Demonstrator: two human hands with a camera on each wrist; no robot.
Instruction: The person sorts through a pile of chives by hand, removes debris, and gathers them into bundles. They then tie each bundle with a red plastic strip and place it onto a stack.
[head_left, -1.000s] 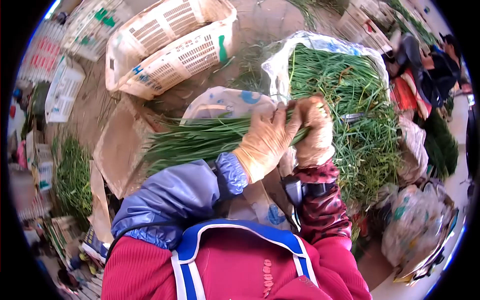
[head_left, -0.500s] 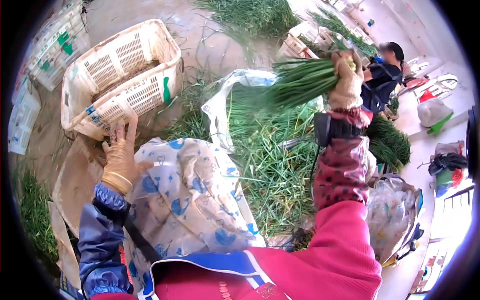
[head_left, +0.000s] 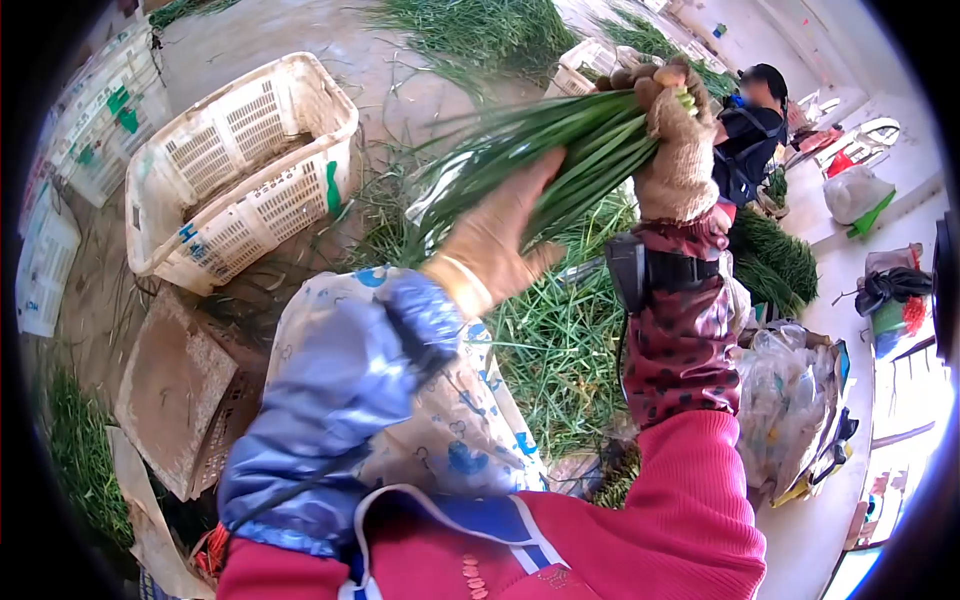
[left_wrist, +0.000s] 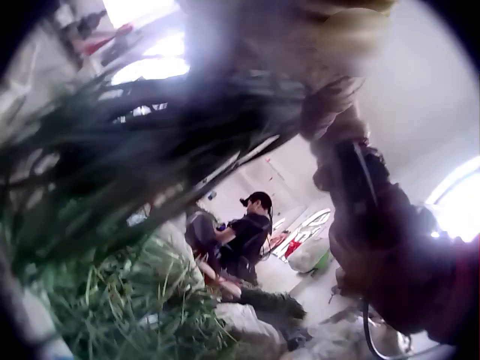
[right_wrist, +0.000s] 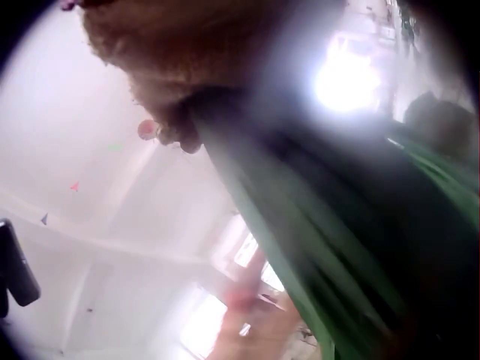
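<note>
In the head view my right hand (head_left: 678,140), in a knitted work glove, grips a bunch of chives (head_left: 600,135) near its pale cut ends. The long leaves spread out to the left, raised above a pile of loose green leaves (head_left: 560,370). My left hand (head_left: 495,245), in a thin tan glove, has its fingers extended against the underside of the leaves, blurred by motion. Blurred leaves of the same bunch fill much of both wrist views. A plastic sheet with blue prints (head_left: 455,440) covers the lap.
A white plastic crate (head_left: 250,185) stands at the left, with a dirty box (head_left: 180,395) nearer me. More greens (head_left: 490,35) lie on the floor farther back. Another person (head_left: 755,140) is at the right rear, beyond bagged clear plastic (head_left: 790,410).
The bunch, first held low across the lap in both hands, was lifted right and forward by my right hand. My left hand let go, swung left, then came back to the leaves.
</note>
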